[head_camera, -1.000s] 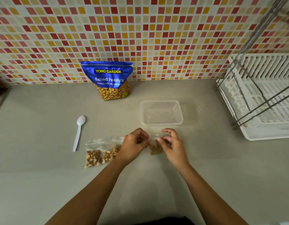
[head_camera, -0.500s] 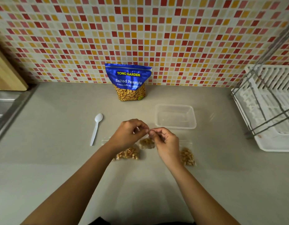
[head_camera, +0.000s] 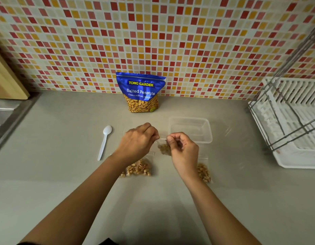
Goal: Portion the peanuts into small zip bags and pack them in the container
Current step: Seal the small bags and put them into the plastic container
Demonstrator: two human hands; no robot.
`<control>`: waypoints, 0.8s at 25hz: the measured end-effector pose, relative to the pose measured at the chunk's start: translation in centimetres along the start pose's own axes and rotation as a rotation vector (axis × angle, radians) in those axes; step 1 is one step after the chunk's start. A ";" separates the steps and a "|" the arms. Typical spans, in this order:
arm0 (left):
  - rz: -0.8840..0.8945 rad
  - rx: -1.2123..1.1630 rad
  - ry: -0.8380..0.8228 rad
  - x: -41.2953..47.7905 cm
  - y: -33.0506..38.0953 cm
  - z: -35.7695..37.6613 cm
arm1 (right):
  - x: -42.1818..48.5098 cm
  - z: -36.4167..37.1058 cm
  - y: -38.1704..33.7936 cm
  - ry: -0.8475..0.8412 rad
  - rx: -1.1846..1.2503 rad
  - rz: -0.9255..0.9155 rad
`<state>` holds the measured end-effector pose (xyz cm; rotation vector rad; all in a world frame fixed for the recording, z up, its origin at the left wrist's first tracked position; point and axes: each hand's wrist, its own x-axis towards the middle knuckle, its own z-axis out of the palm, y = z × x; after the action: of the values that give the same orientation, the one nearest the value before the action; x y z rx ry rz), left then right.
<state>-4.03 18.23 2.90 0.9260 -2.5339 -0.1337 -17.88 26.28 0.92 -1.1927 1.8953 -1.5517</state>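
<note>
At centre frame, just below the clear container (head_camera: 190, 129), the left hand (head_camera: 138, 140) and right hand (head_camera: 184, 150) each pinch one end of the top strip of a small zip bag (head_camera: 164, 148), fingers pressed together on the seal, with its peanuts hanging between the hands. Judgement: the seal is being run shut; if a gap is left along the strip, or a nut sits in the track, the bag could spill once tipped into the container. Uneven pull from the two pinches could also reopen the strip. Two filled bags lie on the counter (head_camera: 56, 183), one (head_camera: 138, 169) under the left wrist, one (head_camera: 203, 172) beside the right wrist. The salted peanuts pouch (head_camera: 141, 92) stands against the tiled wall, the white spoon (head_camera: 104, 141) left of the hands. Whether the strip is fully closed cannot be told: the film is transparent and the fingers cover it. Both counter bags are partly hidden by forearms; the container appears empty, though glare obscures its floor. The dish rack (head_camera: 291, 121) is cut off at right.
</note>
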 end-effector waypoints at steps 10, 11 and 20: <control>-0.627 -0.822 -0.068 -3.0 0.5 1.0 | 0.5 0.9 -0.8 -0.142 0.172 0.168; -0.717 -1.020 -0.122 -3.8 0.9 1.5 | 0.6 1.0 -0.6 -0.143 0.270 0.255; -0.801 -0.496 -0.182 -7.5 2.4 6.6 | -0.1 2.7 7.4 -0.171 -0.029 0.509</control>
<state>-3.15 24.47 -5.21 1.6810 -1.9575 -1.0624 -18.36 24.92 -6.85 -0.7420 1.9158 -1.1157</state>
